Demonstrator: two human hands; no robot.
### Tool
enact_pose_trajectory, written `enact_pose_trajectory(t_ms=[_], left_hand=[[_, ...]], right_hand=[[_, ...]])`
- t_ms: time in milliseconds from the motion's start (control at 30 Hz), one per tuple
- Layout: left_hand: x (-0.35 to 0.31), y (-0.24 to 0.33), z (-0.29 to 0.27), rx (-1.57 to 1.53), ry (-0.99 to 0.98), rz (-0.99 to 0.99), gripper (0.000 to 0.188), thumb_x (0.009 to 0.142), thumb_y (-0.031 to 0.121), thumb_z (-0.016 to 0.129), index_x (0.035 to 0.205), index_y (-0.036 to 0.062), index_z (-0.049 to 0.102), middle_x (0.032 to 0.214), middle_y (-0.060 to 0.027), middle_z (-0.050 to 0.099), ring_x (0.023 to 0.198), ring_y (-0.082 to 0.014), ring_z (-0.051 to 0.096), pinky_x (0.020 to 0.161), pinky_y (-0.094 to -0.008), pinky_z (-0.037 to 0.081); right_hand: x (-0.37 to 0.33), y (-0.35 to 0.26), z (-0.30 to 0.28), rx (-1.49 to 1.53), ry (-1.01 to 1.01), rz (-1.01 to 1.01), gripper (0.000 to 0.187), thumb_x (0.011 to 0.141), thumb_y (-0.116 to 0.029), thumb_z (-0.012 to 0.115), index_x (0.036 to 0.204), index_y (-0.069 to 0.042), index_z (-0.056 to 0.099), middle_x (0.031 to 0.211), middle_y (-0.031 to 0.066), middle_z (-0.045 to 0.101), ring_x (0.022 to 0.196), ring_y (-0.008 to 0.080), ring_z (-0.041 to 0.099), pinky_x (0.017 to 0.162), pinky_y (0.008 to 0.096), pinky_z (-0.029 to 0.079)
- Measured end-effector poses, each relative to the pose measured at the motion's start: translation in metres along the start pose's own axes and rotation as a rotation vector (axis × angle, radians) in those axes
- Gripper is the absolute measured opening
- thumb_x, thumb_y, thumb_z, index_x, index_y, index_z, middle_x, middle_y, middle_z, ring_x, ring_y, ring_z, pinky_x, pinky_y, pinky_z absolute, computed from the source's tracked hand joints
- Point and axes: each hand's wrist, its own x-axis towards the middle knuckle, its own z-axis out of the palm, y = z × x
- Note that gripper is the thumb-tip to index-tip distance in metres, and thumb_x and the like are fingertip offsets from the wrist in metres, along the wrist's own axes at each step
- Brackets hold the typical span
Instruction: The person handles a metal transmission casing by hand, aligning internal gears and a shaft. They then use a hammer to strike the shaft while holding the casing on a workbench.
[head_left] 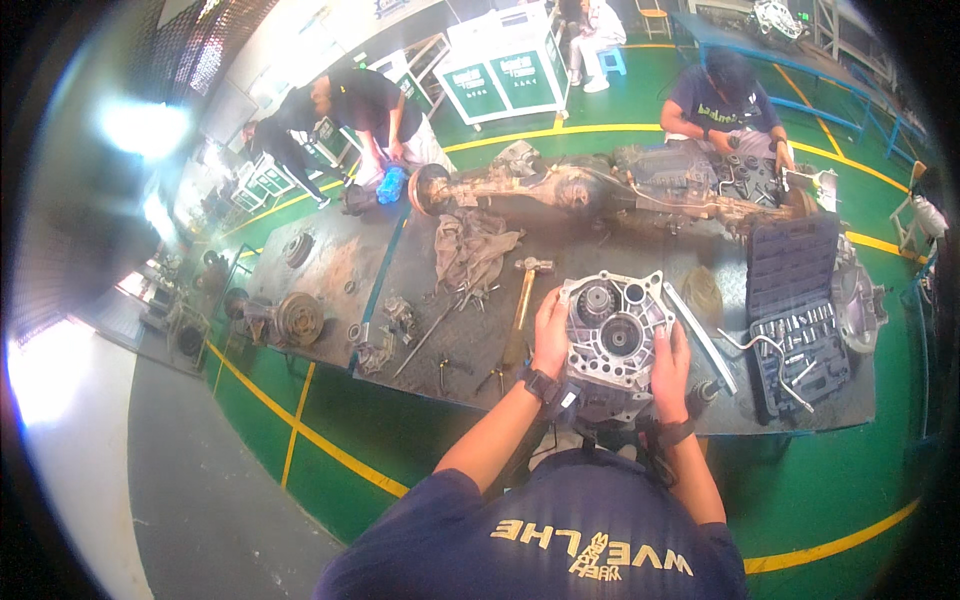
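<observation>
A silvery metal gearbox housing (640, 352) is at the table's near edge in front of me, its open face turned up. Inside show a toothed gear (597, 300) and a round bearing seat (622, 336). My left hand (549, 338) grips the left side of the housing, its thumb along the rim. On the opposite side my right hand (670, 368) presses against the wall, fingers pointing away from me. The housing's underside is hidden. Just beyond my left hand lies a hammer (524, 298) with a wooden handle.
Right of me lies an open socket set case (790, 250) beside a long metal bar (700, 338). A rusty axle assembly (560, 190) spans the far side. Left are a crumpled rag (472, 250) and metal parts (375, 345). Co-workers (725, 105) work across the table.
</observation>
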Motion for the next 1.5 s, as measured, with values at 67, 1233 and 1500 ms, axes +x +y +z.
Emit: enact_pose_trajectory(t_ms=[67, 1233, 1500], left_hand=[[-0.004, -0.004, 0.005, 0.082, 0.121, -0.082, 0.035, 0.107, 0.017, 0.049, 0.133, -0.0037, 0.058, 0.129, -0.0077, 0.062, 0.119, -0.0153, 0.056, 0.106, -0.0303, 0.042], [0.007, -0.009, -0.013, 0.19, 0.041, 0.032, 0.037, 0.109, 0.029, 0.045, 0.12, -0.0017, 0.064, 0.119, -0.0099, 0.065, 0.11, -0.0187, 0.06, 0.1, -0.0364, 0.046], [0.006, -0.017, -0.016, 0.045, -0.045, 0.015, 0.041, 0.107, 0.019, 0.05, 0.137, -0.0079, 0.054, 0.132, -0.0104, 0.061, 0.122, -0.0184, 0.055, 0.108, -0.0324, 0.04]], right_hand=[[-0.01, -0.021, 0.006, -0.048, 0.054, 0.086, 0.049, 0.103, -0.015, 0.054, 0.141, 0.014, 0.046, 0.137, 0.0225, 0.059, 0.125, 0.0244, 0.055, 0.108, 0.0349, 0.04], [-0.058, 0.108, -0.295, -1.042, 0.5, 0.212, 0.033, 0.087, -0.023, 0.065, 0.113, -0.002, 0.069, 0.108, 0.0247, 0.07, 0.103, 0.0439, 0.066, 0.089, 0.0502, 0.053], [0.01, 0.119, -0.399, -1.617, 0.295, 0.675, 0.049, 0.089, -0.016, 0.061, 0.137, -0.01, 0.052, 0.149, 0.0083, 0.049, 0.14, 0.0307, 0.045, 0.104, 0.063, 0.044]])
